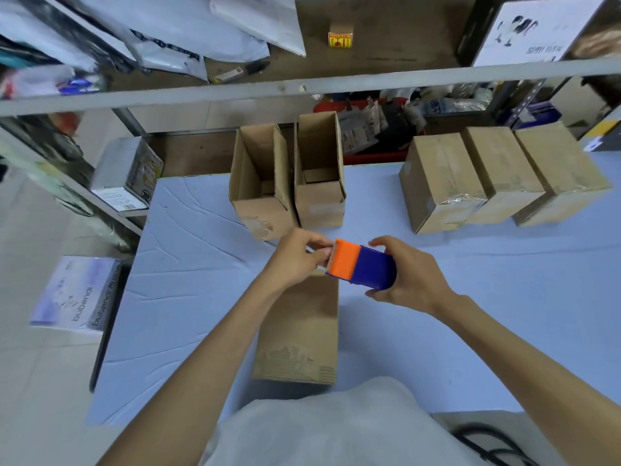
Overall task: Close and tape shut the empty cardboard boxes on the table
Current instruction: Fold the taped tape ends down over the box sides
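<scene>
A closed cardboard box [302, 327] lies lengthwise on the blue table [188, 290] right in front of me. Above its far end my right hand [408, 280] grips an orange and blue tape dispenser [361, 265]. My left hand [297, 257] pinches the tape end at the dispenser's orange toothed edge. Two open, empty cardboard boxes [260, 183] [319, 176] stand upright side by side at the table's far edge. Three closed, taped boxes [440, 183] [500, 173] [561, 173] sit in a row at the far right.
A metal shelf rail [302, 85] crosses above the table, with plastic mailers and small items on the shelf. A red bin [373, 156] of packets stands behind the boxes. A white product box [79, 294] lies on the floor at left. A black cable [487, 445] lies at lower right.
</scene>
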`<state>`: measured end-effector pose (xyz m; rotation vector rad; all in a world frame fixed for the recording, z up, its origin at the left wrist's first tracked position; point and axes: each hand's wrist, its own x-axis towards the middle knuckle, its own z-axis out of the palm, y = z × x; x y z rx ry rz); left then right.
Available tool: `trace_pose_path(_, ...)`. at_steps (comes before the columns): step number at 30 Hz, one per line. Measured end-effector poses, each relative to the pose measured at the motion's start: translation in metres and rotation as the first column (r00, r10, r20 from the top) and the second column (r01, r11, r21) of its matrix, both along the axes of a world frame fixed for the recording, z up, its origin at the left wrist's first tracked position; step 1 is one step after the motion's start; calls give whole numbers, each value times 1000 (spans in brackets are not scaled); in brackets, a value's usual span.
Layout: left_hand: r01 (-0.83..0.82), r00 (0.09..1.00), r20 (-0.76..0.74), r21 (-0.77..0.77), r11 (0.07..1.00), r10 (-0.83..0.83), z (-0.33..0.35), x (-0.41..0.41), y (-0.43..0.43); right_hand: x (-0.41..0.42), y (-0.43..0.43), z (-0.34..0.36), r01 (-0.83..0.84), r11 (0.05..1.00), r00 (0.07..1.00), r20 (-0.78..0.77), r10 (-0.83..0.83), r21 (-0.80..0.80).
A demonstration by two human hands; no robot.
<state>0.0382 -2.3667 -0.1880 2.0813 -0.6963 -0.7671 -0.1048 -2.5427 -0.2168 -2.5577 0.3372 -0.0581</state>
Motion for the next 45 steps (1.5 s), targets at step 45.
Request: trace_pose_path(45, -338, 938, -1, 205, 918, 346, -41, 0, -17, 29, -31, -9, -239, 971, 970, 33, 240, -29)
